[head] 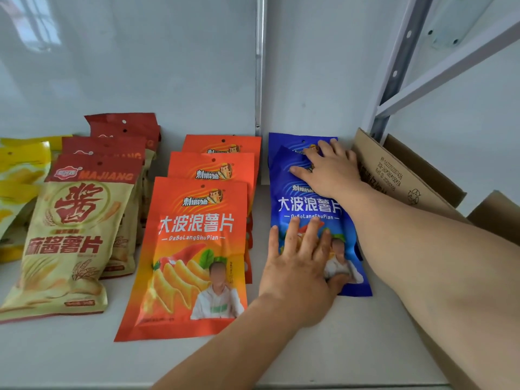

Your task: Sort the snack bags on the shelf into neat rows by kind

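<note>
The front blue bag (312, 209) is lain at the right end of the shelf (84, 353), long axis front to back. It is pressed by both spread hands: left hand (298, 266) nearer, right hand (329, 170) farther.

Just two bare forearms and hands in shot, no sleeves anywhere up to the frame edge. Left hand (298, 266) and right hand (329, 170) both without gloves, rings, watch or bands. Short plain nails, no polish. Nothing else of the body visible, really.
</note>
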`<state>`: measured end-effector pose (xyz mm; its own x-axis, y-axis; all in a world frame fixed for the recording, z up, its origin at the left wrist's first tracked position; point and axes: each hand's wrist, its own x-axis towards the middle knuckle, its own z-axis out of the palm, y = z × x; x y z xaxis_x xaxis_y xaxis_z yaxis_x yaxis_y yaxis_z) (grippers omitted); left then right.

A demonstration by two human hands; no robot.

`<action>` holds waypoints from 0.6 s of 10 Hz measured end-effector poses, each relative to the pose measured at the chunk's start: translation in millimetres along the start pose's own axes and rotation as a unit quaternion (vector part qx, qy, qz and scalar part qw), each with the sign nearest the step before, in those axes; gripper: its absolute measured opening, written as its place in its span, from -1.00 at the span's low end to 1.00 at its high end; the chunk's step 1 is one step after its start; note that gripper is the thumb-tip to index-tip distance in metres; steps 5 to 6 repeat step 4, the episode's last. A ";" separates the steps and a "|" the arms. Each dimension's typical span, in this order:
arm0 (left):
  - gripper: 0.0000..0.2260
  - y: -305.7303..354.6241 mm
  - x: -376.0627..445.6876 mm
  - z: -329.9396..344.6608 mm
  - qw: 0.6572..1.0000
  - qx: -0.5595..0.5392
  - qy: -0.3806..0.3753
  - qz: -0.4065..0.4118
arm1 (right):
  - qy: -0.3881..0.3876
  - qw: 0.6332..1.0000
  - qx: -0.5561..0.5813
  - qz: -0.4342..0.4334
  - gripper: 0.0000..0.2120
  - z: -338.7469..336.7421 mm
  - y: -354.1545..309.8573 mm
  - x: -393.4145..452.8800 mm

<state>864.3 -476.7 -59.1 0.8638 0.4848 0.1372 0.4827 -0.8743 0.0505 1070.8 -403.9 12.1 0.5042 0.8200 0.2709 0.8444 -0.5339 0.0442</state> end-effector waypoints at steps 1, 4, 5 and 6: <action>-0.30 0.5 -0.2 -3.3 1.000 0.005 0.002 0.000 | 0.024 1.000 -0.010 -0.002 -0.30 -8.6 -3.6 -6.7; -0.39 1.5 -1.5 -40.5 0.995 -0.063 0.079 -0.026 | 0.104 0.992 0.057 -0.054 -0.51 -41.1 -35.4 -38.4; -0.39 1.5 -1.5 -40.5 0.995 -0.063 0.079 -0.026 | 0.104 0.992 0.057 -0.054 -0.51 -41.1 -35.4 -38.4; -0.39 1.5 -1.5 -40.5 0.995 -0.063 0.079 -0.026 | 0.104 0.992 0.057 -0.054 -0.51 -41.1 -35.4 -38.4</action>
